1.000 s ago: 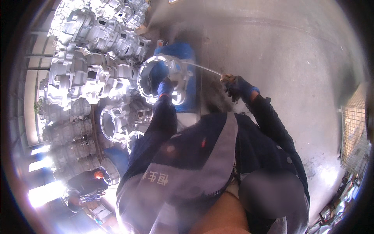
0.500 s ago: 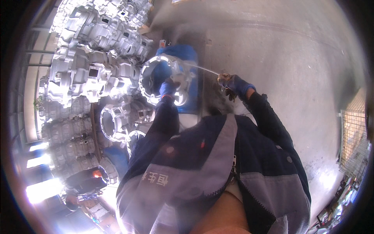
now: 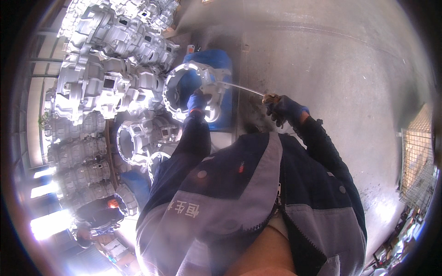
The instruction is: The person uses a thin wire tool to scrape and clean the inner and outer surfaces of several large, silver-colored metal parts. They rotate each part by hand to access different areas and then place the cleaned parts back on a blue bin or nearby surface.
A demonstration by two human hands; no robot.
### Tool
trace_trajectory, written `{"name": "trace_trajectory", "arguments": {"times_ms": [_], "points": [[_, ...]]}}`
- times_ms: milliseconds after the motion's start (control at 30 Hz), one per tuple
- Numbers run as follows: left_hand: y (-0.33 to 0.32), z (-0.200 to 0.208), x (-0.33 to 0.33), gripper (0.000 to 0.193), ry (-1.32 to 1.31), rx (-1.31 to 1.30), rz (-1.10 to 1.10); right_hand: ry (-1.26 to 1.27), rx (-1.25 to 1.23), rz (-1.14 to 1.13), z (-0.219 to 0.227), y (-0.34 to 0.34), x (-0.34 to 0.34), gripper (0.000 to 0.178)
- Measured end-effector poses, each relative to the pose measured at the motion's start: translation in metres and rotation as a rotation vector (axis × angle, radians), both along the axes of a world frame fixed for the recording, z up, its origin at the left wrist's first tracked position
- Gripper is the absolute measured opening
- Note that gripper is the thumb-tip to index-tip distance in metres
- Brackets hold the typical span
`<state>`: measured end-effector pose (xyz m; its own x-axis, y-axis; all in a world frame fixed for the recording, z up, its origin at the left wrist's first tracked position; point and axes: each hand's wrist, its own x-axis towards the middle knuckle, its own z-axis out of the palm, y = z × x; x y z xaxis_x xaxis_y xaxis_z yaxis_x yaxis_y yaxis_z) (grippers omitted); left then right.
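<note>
Your right grip point(image 3: 283, 109) closed on rod point(image 3: 247, 89); left grip point(image 3: 197, 102) at ring-mouthed casting point(image 3: 212, 86), closure unclear. Casting lies over blue support point(image 3: 208, 56). Rod may skid if you push askew; casting may shift if unbraced.

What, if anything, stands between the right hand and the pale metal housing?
Nothing visible blocks the gap: only the thin rod held in the right hand crosses it toward the housing. The left hand is at the housing's near side.
</note>
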<state>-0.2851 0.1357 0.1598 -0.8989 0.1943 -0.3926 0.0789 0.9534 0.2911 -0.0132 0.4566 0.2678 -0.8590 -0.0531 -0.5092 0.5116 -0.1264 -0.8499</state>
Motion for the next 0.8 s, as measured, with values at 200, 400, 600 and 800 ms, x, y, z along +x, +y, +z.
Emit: {"name": "trace_trajectory", "arguments": {"times_ms": [200,400,600,800], "points": [[0.011,0.024,0.011,0.067,-0.004,-0.049,0.001,0.004,-0.067,-0.01,0.011,-0.004,0.0,0.027],[0.015,0.033,0.019,0.066,0.037,-0.064,0.016,-0.041,-0.014,-0.026,0.024,-0.006,0.0,0.023],[0.009,0.02,0.014,0.068,0.017,-0.002,0.022,0.158,0.23,0.063,0.05,-0.012,-0.006,0.024],[0.007,0.02,0.019,0.061,0.062,-0.006,0.045,0.375,0.942,0.148,0.07,-0.035,-0.057,0.039]]}}
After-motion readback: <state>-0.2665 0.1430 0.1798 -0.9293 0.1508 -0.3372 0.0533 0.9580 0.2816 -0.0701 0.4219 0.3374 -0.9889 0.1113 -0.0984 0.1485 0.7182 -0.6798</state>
